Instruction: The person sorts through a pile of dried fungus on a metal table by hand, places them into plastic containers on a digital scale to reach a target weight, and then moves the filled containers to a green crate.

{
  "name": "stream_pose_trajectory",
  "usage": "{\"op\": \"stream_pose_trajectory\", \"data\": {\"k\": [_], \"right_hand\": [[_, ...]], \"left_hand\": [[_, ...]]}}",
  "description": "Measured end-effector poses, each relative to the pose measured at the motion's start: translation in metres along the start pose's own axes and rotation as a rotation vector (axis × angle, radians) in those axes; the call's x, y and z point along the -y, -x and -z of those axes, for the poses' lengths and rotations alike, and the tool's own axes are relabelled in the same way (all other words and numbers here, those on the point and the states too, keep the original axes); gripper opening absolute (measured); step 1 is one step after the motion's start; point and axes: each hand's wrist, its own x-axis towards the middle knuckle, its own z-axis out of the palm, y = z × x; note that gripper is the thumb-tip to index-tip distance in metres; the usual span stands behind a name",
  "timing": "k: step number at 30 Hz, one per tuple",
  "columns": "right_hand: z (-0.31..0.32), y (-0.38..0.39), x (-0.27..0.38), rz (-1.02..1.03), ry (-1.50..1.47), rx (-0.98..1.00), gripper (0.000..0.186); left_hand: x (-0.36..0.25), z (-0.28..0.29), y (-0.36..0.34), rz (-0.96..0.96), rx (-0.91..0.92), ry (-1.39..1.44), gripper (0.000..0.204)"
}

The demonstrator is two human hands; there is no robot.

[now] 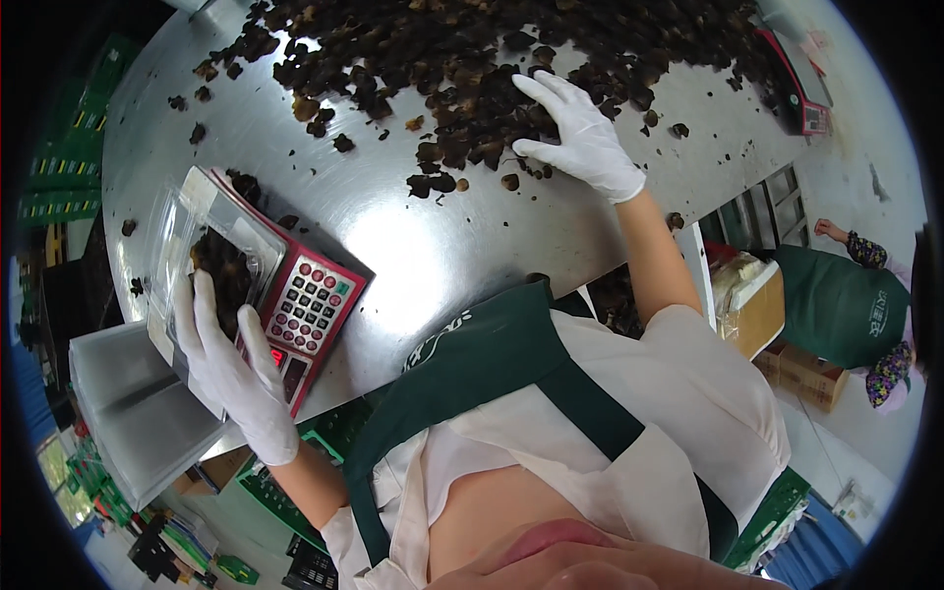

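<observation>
White gloves cover both my hands. My left hand is at the near left, its fingers stretched out and apart against the clear plastic box, over the dark pieces inside it. The box sits on a red digital scale with a keypad and a lit display. Across the metal table, my right hand lies at the near edge of a big heap of dark brown, curled, mushroom-like pieces. Its fingers are spread, and I see nothing held in them. Some pieces are partly hidden under that hand.
Stacked clear plastic containers stand at the table's left edge. A second red scale is at the far right. Loose dark pieces lie scattered about. Beyond the table on the right is another person in a green apron, near cardboard boxes.
</observation>
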Motion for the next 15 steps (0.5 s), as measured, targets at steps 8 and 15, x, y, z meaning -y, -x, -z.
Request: {"op": "stream_pose_trajectory", "data": {"k": [8,15], "right_hand": [[-0.029,-0.035,-0.005,0.097,-0.020,-0.036,0.078],[-0.059,-0.045,-0.008,0.066,-0.048,-0.133,0.036]], "left_hand": [[-0.057,-0.084,0.078,-0.329,0.142,0.433,0.049],[-0.059,-0.128,0.102,-0.080,0.199,0.794,0.042]]}}
